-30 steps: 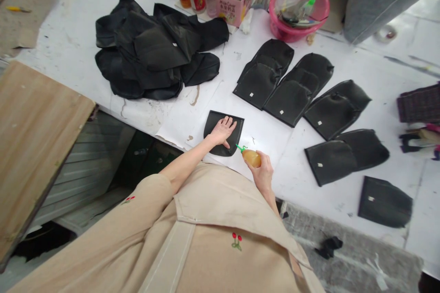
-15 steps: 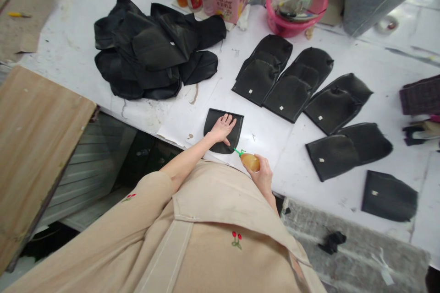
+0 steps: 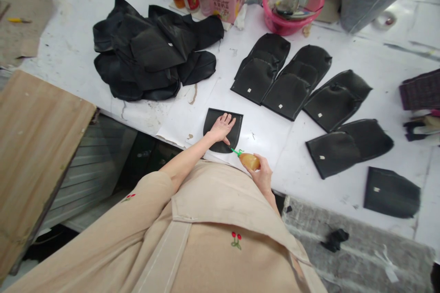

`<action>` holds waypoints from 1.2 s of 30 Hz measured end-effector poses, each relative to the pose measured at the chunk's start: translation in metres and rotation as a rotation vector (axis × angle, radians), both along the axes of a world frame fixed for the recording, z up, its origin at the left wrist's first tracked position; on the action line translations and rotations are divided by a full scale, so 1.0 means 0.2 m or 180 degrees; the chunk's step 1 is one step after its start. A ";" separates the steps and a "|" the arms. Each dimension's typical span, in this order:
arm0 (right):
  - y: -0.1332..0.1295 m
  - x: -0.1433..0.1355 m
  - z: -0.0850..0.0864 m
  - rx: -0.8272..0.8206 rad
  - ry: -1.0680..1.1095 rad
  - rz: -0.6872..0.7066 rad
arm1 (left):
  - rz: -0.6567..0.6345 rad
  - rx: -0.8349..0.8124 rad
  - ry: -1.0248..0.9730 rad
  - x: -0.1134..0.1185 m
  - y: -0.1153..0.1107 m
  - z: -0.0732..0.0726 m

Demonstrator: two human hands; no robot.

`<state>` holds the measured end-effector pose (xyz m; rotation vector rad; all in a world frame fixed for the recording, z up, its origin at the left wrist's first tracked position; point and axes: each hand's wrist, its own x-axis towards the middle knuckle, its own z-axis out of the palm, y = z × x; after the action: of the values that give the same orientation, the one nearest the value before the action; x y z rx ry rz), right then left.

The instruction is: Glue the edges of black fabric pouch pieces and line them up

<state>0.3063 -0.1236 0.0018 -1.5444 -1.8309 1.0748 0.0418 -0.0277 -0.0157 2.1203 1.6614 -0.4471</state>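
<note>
Piece (image 3: 235, 133), black, is lying flat by the near edge of the surface (image 3: 266, 139), its rounded end facing that edge, its straight end facing the far side. Left hand (image 3: 222, 129) is resting palm down on it, fingers spread and gripping nothing. Right hand (image 3: 263, 171) is grasping the bottle (image 3: 249, 161), fingers wrapped round its base, the bottle tilting toward the left hand. Green nozzle (image 3: 236, 151) is pointing at the piece's rounded edge, near the left thumb; cannot tell whether the tip is touching.

Heap (image 3: 147, 48) of black pieces is lying beyond, toward the far left corner. More pouches (image 3: 290, 94) are lying in an arc, partly overlapping, down to the near right corner. Pink bowl (image 3: 283, 28) is standing toward the far edge, box (image 3: 222, 11) beside it.
</note>
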 end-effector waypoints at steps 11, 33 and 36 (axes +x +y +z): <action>0.01 0.05 -0.01 -0.0189 0.0063 0.0087 | 0.0008 0.0043 0.0041 0.00 0.00 0.00; -0.08 0.09 -0.08 0.0065 0.0166 -0.1083 | 0.0816 0.0172 0.0481 0.24 0.08 0.02; -0.08 0.08 -0.10 0.0210 0.0098 -0.1064 | 0.0828 0.0208 0.0525 0.24 0.08 0.01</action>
<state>0.3216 -0.1388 -0.0174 -1.7079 -1.5024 0.8671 0.0907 -0.0125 -0.0141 1.9181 2.0375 -0.5031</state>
